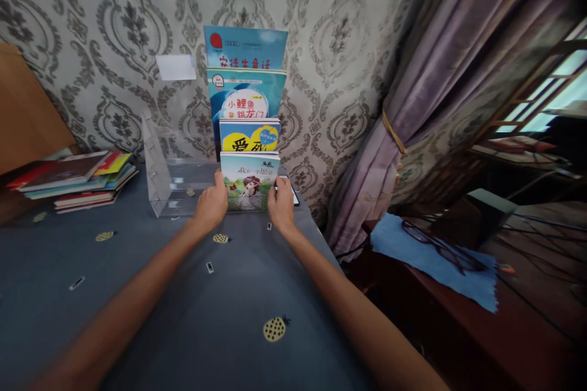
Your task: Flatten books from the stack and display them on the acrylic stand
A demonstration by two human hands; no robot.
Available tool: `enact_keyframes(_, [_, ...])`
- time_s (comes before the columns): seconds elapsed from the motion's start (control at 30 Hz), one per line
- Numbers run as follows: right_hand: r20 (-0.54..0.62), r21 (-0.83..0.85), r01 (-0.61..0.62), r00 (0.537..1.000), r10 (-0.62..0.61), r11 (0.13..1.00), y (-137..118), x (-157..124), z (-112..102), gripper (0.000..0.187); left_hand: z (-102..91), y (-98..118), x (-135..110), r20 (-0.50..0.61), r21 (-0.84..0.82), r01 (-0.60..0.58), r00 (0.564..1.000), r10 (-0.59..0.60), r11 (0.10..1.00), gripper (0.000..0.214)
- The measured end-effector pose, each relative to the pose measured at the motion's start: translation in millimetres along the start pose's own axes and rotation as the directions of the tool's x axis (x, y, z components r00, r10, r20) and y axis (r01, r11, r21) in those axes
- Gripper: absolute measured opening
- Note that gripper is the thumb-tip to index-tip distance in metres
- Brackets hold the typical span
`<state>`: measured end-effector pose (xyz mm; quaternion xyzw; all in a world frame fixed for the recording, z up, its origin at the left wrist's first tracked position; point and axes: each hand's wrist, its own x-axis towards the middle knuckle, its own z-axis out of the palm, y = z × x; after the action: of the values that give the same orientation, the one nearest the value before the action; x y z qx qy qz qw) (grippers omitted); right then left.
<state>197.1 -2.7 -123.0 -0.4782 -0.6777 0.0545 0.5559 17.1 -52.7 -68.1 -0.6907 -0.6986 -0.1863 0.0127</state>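
A tiered clear rack [158,186] stands against the patterned wall and holds several picture books in steps. The front book [250,183] shows a girl on a green cover. My left hand [211,204] grips its left edge and my right hand [280,203] grips its right edge, fingers closed on it. Behind it rise a yellow and blue book [250,136], a teal book with a white oval [245,98] and a blue book [245,47] at the top. The left part of the rack holds no books.
A stack of books [76,180] lies at the table's far left on the grey pineapple-print cloth [192,317]. A purple curtain [435,91] hangs at the right. Glasses [440,247] rest on a blue cloth [431,263] on a dark side table.
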Motion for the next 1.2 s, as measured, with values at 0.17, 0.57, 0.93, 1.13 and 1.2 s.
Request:
enact_keyframes(0.17, [-0.017,-0.008,0.008,1.000,-0.008,1.000,-1.0,-1.8,0.0,0.030,1.2,-0.3,-0.5,0.004,0.005,0.007,1.000,-0.007,1.000,0.048])
enact_keyframes(0.57, [-0.011,-0.009,0.005,1.000,-0.005,1.000,5.5,-1.6,-4.4,0.030,0.8,-13.7,2.8,0.003,-0.051,-0.014,1.000,0.014,0.999,0.044])
enact_keyframes(0.93, [0.040,0.125,-0.045,0.998,0.041,0.991,13.5,15.4,-11.5,0.024,5.2,-20.7,7.4,-0.061,-0.246,-0.078,0.996,0.065,0.966,0.042])
enact_keyframes(1.13, [0.020,0.118,-0.084,0.996,0.082,0.989,14.9,16.3,-10.9,0.024,5.7,-18.7,7.0,-0.057,-0.248,-0.067,0.997,0.054,0.967,0.044])
enact_keyframes(1.2, [0.033,0.132,-0.078,0.997,0.075,0.988,13.6,15.9,-12.4,0.025,6.5,-19.4,6.7,-0.057,-0.246,-0.073,0.997,0.060,0.967,0.045])
